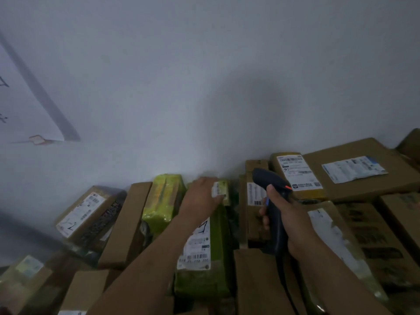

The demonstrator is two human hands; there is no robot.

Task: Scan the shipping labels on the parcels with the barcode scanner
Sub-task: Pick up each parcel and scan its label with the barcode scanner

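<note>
Though dim, dark scanner [269, 181], orange spot [288, 187].

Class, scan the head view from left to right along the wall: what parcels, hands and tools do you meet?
Tilted cardboard box with white label → plain brown cardboard box on edge → yellow-green plastic-wrapped parcel → left hand → black barcode scanner → large flat cardboard box with blue-and-white label.

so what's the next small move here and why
Probably tip the barcode scanner, gripped in the right hand, left and down onto the green parcel. Its head seems aimed up toward the wall, while the left hand rests on that parcel's far end beside a small label, and the parcel's large shipping label lies in view nearer.
</note>
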